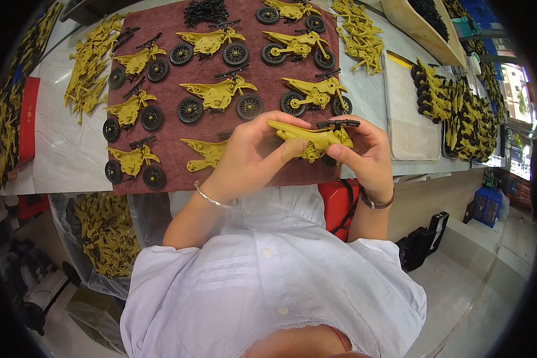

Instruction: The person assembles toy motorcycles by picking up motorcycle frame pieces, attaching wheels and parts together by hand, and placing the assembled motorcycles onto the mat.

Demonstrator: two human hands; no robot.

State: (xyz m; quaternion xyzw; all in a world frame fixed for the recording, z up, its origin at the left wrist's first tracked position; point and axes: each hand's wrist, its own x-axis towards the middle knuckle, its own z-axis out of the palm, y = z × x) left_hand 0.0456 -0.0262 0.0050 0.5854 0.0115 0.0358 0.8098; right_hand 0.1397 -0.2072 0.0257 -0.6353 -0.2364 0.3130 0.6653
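Note:
Above the near part of a maroon cloth point(256, 134), both my hands hold one yellow toy motorbike point(319, 138). My left hand point(249, 150) is closed on its tail end, thumb pressed against the side. My right hand point(370, 156) grips the front end, just below the black handlebar point(338, 123). A bit of black shows under the body by my right fingers; most of the underside is hidden. Partly covered by my left hand, a yellow motorbike body point(201, 156) lies on the cloth with no wheels visible on it.
Rows of yellow motorbikes with black wheels point(218, 95) lie on the cloth. Black small parts point(206, 12) are heaped at its far edge. Loose yellow parts point(92, 62) lie left, more yellow pieces point(361, 36) right. Stacked motorbikes point(465, 116) sit beside a pale tray point(409, 113). A bag of yellow parts point(104, 235) stands below.

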